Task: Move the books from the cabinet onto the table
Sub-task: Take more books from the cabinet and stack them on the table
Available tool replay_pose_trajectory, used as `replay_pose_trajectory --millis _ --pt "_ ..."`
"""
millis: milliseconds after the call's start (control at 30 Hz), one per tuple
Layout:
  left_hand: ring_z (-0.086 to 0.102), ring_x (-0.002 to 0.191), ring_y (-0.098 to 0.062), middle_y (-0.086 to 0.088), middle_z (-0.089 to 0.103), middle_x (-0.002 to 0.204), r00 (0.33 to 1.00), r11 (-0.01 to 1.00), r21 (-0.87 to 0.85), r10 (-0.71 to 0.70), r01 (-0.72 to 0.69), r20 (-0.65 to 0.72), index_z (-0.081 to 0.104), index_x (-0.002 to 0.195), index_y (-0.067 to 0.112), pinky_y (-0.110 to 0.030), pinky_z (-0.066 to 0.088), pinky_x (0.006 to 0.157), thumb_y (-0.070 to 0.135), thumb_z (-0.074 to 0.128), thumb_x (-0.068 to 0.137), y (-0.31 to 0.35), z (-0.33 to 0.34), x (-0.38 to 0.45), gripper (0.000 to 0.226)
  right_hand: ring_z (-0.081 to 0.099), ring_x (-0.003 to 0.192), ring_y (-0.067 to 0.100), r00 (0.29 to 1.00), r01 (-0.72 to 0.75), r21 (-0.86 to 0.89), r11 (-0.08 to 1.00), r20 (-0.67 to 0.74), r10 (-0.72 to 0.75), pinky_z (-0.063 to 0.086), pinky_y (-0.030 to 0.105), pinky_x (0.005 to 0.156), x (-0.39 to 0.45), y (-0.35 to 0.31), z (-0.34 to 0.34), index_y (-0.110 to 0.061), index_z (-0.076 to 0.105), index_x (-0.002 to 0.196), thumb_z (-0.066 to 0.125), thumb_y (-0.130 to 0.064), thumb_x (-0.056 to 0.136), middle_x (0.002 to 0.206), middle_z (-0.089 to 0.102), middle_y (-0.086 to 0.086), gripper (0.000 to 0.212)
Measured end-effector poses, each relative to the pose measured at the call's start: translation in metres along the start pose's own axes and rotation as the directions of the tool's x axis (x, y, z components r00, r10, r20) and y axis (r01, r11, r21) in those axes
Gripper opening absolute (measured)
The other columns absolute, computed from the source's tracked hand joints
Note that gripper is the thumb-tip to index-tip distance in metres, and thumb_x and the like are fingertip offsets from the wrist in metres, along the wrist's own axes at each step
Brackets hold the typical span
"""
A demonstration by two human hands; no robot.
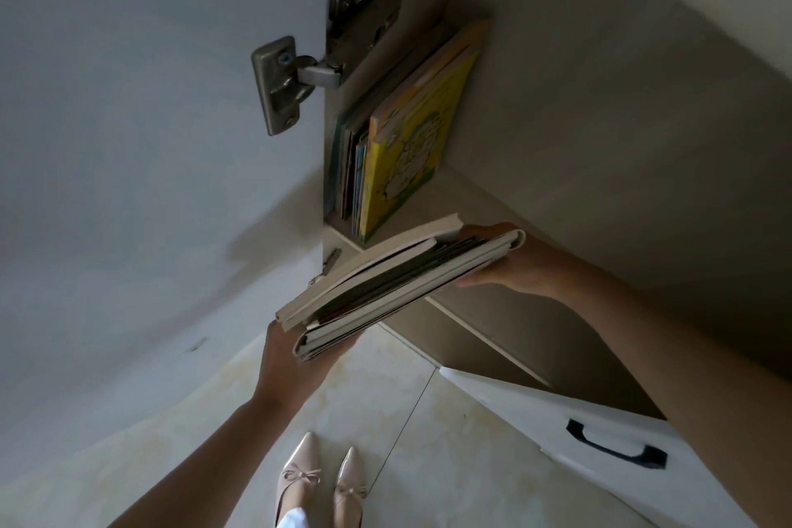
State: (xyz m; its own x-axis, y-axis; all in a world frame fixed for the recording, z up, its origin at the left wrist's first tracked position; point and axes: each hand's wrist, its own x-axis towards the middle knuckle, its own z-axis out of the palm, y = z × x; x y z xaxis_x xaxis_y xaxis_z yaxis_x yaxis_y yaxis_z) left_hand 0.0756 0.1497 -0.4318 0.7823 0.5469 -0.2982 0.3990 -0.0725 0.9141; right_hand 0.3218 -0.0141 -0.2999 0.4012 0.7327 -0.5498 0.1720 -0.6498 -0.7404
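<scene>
The left hand [286, 360] grips the near end of a slanting stack of thin books [398, 285], fingers hidden beneath; the right hand [510, 266] clasps the far end, thumb under, fingers curled over the soft, rounded spines. Pale page edges and dark covers fan unevenly. Just behind, on the cabinet shelf [467, 201], more books stand upright, fronted by a glossy yellow book [411, 141]. A steel hinge [300, 73] joins the matte white door [128, 141]. Below lie marbled floor tiles [385, 399].
</scene>
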Motion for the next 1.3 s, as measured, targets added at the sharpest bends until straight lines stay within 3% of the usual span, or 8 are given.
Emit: replay_pose_trajectory --millis 133,300,467,567,733,900,1033,1300 --pt "0.066 0.110 -0.014 0.005 0.071 0.113 0.973 0.971 -0.083 0.228 -0.225 0.023 0.063 0.122 0.028 -0.034 0.058 0.086 0.033 0.081 0.071 0.034 -0.009 -0.023 0.055 0.061 0.111 0.008 0.988 -0.154 -0.014 0.988 0.024 0.154 0.051 0.027 0.096 -0.033 -0.013 0.003 -0.020 0.059 0.126 0.076 -0.014 0.078 0.119 0.066 -0.004 0.051" --pt "0.069 0.101 -0.008 0.014 0.073 0.105 0.994 0.991 -0.090 0.106 -0.101 0.041 0.068 0.113 0.029 -0.030 0.057 0.084 0.025 0.093 0.058 0.079 -0.032 -0.073 0.061 0.051 0.087 -0.009 0.963 -0.268 0.042 0.963 0.000 0.268 0.042 -0.002 0.059 -0.099 -0.045 0.016 -0.026 0.051 0.114 0.073 -0.018 0.081 0.095 0.055 -0.021 0.040" --pt "0.071 0.076 -0.008 0.014 0.076 0.085 0.996 0.985 -0.156 -0.056 0.066 0.072 0.071 0.086 0.026 -0.021 0.057 0.062 0.036 0.083 0.044 0.139 -0.063 -0.134 0.044 0.063 0.088 -0.001 0.941 -0.329 0.226 0.917 -0.003 0.339 0.049 0.008 0.061 -0.158 -0.068 0.043 -0.031 0.061 0.092 0.075 -0.007 0.078 0.091 0.066 -0.016 0.031" --pt "0.071 0.070 -0.016 0.001 0.077 0.082 0.988 0.956 -0.248 -0.155 0.157 0.027 0.072 0.086 0.016 -0.031 0.060 0.063 0.013 0.079 0.050 0.167 -0.077 -0.172 0.036 0.067 0.092 0.008 0.951 -0.301 0.354 0.886 0.042 0.306 0.055 0.016 0.076 -0.192 -0.081 0.060 -0.026 0.063 0.101 0.073 -0.003 0.079 0.103 0.071 -0.005 0.033" --pt "0.067 0.066 -0.027 -0.008 0.075 0.074 0.932 0.876 -0.379 -0.354 0.299 -0.082 0.075 0.076 0.020 -0.041 0.054 0.066 0.014 0.073 0.055 0.200 -0.096 -0.239 0.022 0.066 0.110 0.018 0.974 -0.222 0.430 0.875 0.054 0.220 0.050 0.042 0.097 -0.242 -0.103 0.089 -0.024 0.059 0.124 0.078 -0.025 0.078 0.118 0.070 -0.002 0.050" --pt "0.069 0.063 -0.027 -0.013 0.075 0.078 0.872 0.806 -0.514 -0.447 0.294 -0.201 0.073 0.076 0.017 -0.038 0.055 0.061 0.010 0.075 0.069 0.225 -0.106 -0.309 0.010 0.067 0.105 0.017 0.997 -0.013 0.521 0.853 -0.060 0.053 0.053 0.030 0.084 -0.283 -0.143 0.120 -0.028 0.059 0.119 0.056 -0.017 0.094 0.112 0.072 -0.006 0.028" --pt "0.068 0.060 -0.025 -0.010 0.075 0.075 0.818 0.728 -0.657 -0.490 0.194 -0.302 0.071 0.082 0.014 -0.032 0.055 0.054 0.012 0.073 0.069 0.229 -0.107 -0.363 0.014 0.069 0.099 0.026 0.995 0.099 0.494 0.864 -0.078 -0.070 0.056 0.044 0.084 -0.310 -0.172 0.144 -0.029 0.057 0.119 0.060 -0.013 0.091 0.110 0.072 0.003 0.032" --pt "0.070 0.067 -0.030 -0.015 0.074 0.088 0.708 0.606 -0.792 -0.527 -0.076 -0.470 0.060 0.107 0.014 -0.035 0.056 0.053 0.016 0.072 0.065 0.222 -0.124 -0.481 0.044 0.071 0.091 0.032 0.972 0.131 0.366 0.922 0.135 -0.191 0.058 0.054 0.077 -0.347 -0.224 0.206 -0.033 0.053 0.117 0.068 -0.018 0.085 0.105 0.072 0.008 0.038"
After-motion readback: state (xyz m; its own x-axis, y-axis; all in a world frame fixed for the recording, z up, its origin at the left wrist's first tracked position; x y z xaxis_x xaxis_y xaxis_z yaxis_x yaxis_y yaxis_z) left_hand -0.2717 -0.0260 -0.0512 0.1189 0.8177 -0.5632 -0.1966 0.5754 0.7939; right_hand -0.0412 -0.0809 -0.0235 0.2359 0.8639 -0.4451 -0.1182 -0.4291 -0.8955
